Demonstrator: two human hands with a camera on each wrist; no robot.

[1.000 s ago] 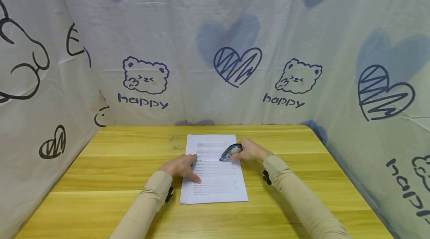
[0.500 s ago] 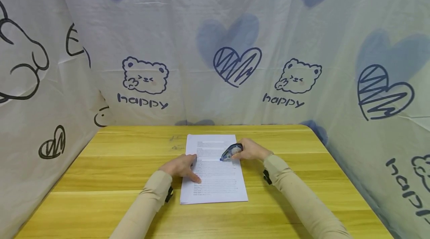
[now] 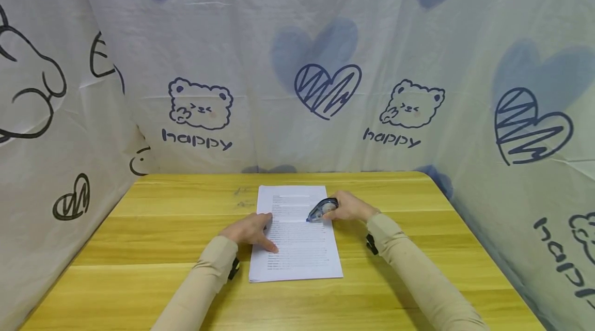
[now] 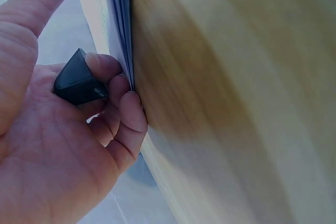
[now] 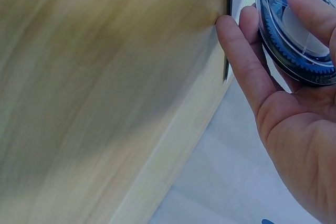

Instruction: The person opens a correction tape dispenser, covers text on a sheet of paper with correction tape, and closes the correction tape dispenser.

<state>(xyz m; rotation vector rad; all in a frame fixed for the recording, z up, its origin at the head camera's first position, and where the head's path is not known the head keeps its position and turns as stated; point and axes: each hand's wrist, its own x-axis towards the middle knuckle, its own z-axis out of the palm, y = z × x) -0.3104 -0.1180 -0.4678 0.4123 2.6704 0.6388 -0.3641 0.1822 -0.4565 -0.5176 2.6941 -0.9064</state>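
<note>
A stack of printed paper sheets [image 3: 297, 264] lies on the wooden table. My left hand [image 3: 248, 229] rests at its left edge, with the thumb and a finger spread on the top page. In the left wrist view, curled fingers of the left hand [image 4: 68, 135] hold a small black wedge-shaped piece [image 4: 79, 82] beside the sheet edges; its kind is unclear. My right hand [image 3: 348, 207] grips a correction tape [image 3: 321, 209], its blue tip down on a text line. The right wrist view shows its clear case with a blue gear, between thumb and fingers of the right hand [image 5: 294, 114].
The yellow wooden table [image 3: 162, 248] extends around the stack. Behind it and at both sides hang pale curtains [image 3: 279, 114] printed with hearts, bears and lettering. Faint grey marks show on the table left of the paper.
My right hand has slid slightly right with the correction tape along the text line. The left hand stays in place on the paper.
</note>
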